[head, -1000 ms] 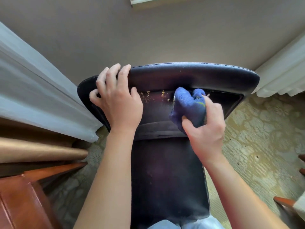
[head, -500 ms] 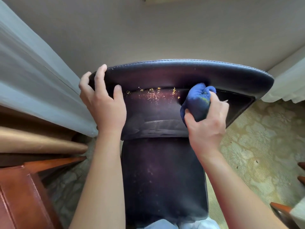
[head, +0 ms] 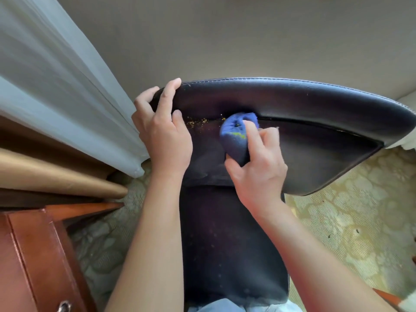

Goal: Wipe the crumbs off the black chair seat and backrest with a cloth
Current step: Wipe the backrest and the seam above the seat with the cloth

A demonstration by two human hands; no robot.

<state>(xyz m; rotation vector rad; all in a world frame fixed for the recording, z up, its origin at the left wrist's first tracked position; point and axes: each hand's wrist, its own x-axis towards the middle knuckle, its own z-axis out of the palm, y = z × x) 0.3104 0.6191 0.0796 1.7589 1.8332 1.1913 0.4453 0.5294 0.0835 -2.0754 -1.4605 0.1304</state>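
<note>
Both forearms are showing bare, with no sleeves reaching the wrists. The left hand (head: 165,140) and right hand (head: 258,174) are wearing nothing. Pale blue clothing (head: 227,306) is showing at the bottom edge.

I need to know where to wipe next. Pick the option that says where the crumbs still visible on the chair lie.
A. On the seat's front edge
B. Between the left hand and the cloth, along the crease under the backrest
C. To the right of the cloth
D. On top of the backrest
B: the yellow crumbs lie scattered along the crease, right of the left hand and left of the blue cloth that the right hand grips.
</note>
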